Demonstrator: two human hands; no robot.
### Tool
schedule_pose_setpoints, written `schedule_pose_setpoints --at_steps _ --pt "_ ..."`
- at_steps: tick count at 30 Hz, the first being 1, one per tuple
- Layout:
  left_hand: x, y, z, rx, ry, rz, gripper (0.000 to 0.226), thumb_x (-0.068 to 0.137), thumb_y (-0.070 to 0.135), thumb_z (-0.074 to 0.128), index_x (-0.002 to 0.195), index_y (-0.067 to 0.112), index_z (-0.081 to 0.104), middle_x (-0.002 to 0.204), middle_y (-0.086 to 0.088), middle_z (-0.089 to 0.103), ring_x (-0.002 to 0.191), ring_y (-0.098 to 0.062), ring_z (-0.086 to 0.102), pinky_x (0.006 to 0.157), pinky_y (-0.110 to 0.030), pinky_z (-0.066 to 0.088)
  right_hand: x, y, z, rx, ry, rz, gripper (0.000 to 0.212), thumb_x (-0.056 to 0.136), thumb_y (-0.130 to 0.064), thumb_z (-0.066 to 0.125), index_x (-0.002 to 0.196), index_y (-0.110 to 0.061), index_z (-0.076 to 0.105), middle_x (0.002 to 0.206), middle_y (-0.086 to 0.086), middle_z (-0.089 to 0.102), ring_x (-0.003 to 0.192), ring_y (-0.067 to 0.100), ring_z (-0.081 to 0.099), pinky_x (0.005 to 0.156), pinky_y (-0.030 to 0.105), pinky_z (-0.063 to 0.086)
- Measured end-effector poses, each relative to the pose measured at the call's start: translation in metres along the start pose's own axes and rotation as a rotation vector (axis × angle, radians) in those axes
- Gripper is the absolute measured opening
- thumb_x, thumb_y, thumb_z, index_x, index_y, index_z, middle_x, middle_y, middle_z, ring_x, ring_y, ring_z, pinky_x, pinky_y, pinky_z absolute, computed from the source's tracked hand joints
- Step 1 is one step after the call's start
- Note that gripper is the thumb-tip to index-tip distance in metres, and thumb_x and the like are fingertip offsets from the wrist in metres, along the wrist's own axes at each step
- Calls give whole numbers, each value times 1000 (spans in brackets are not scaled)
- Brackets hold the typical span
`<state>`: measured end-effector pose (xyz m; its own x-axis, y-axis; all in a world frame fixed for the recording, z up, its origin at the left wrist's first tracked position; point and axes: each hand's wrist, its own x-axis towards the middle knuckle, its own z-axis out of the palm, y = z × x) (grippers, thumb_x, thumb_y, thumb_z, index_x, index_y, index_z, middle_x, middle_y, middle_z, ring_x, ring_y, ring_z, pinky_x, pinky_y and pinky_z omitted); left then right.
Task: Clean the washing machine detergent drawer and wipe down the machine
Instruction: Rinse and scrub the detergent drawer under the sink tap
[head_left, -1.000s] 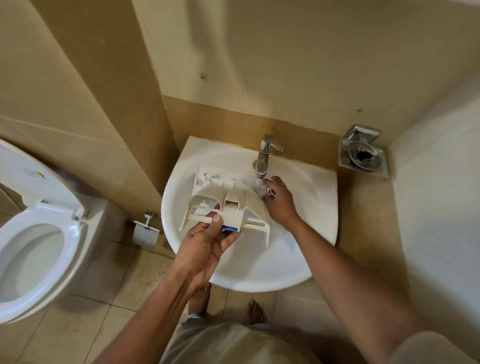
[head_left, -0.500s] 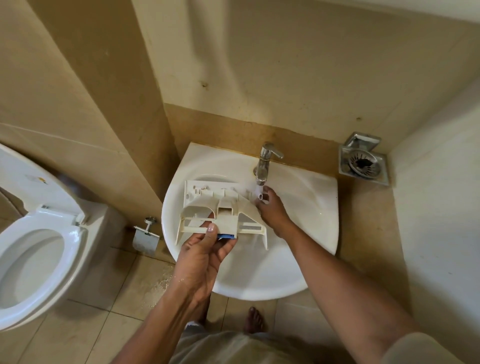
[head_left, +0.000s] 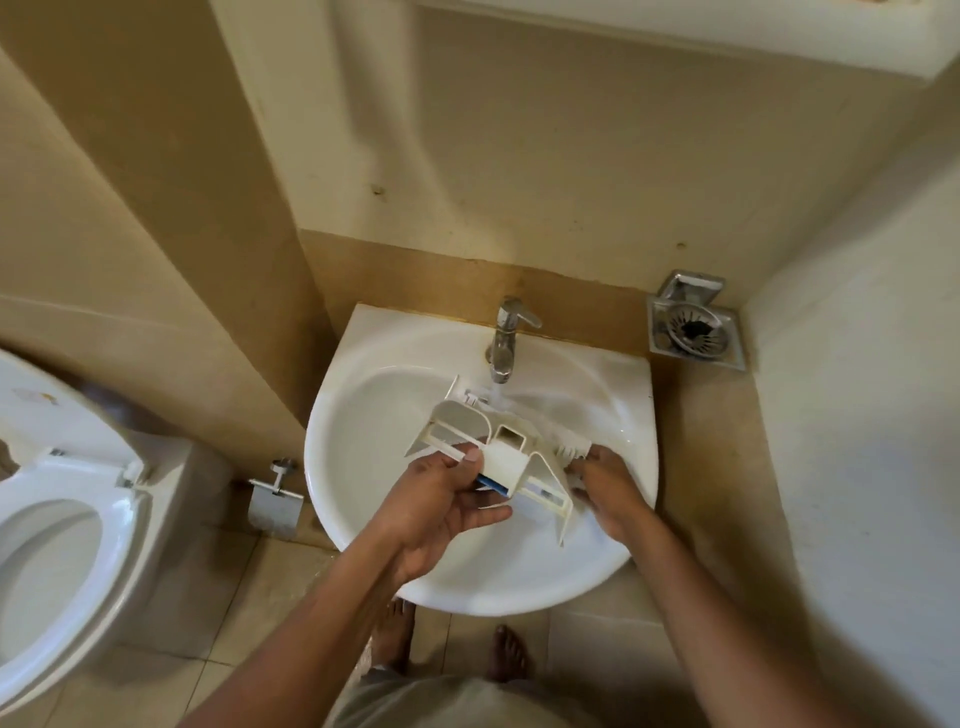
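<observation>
Gripping the detergent drawer (head_left: 505, 461) with my left hand (head_left: 441, 501), thumb pressed on its top face, fingers curled beneath. My right hand (head_left: 610, 486) grips the drawer's right end. The drawer is white ribbed plastic with a blue part showing underneath. It is held tilted over the sink (head_left: 358, 519), its far edge under water running from the tap (head_left: 505, 338).

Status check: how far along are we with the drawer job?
Done: the detergent drawer is out and over the sink. In hand: left hand and right hand hold it under the running tap, rinsing. Left: finishing the rinse, refitting it and wiping the machine, which is not in view.
</observation>
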<state>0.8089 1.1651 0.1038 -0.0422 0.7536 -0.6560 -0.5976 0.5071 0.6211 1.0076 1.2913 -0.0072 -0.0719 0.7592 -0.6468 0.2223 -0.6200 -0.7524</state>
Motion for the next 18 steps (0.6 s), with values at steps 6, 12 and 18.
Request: schedule_pose_setpoints --at_steps 6,12,18 --pt "6 22 6 328 -99 -54 25 106 12 46 120 4 65 103 -16 73 93 -31 72 92 -50 58 -17 26 6 275 95 240 40 88 -1 60 128 5 57 119 21 61 106 34 60 68 34 57" --pt "10 52 16 697 -175 -60 23 107 21 45 121 12 61 115 -20 69 101 -35 69 86 -52 60 -57 30 24 482 141 304 22 91 -5 61 112 -1 63 124 20 56 105 38 59 94 50 56" --pt "14 69 31 1070 -169 -48 18 107 22 39 118 14 50 112 -13 66 91 -22 67 78 -42 60 -99 12 51 310 35 357 47 92 -40 67 127 -10 56 125 14 54 118 42 54 98 57 51"
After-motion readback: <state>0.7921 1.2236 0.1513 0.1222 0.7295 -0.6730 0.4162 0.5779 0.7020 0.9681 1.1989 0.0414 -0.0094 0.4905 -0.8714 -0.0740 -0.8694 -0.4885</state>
